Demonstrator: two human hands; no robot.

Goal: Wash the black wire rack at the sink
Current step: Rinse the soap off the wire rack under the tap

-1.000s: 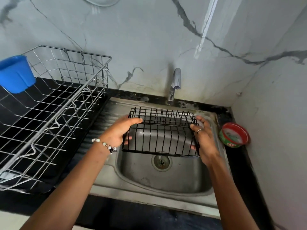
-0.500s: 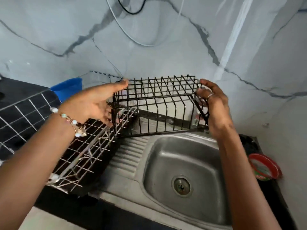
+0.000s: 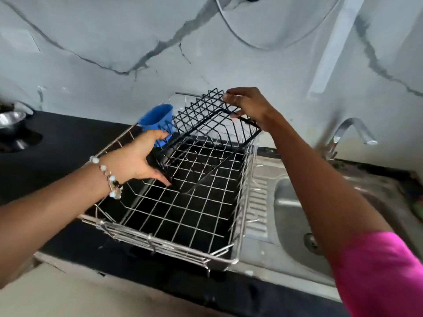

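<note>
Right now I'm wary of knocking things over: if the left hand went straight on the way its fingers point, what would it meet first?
The left hand already holds the black wire rack, fingers pointing right and away. Straight on it would only press into that rack; the blue cup sits just beyond its fingertips, though depth is unclear.

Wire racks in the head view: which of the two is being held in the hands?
The black wire rack, tilted, gripped by the left hand and right hand. The larger silver dish rack sits on the counter beneath it.

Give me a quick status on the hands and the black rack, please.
Left hand and right hand both grip black wire rack. Rack tilted over silver drying basket, away from sink. Blue cup close behind.
</note>
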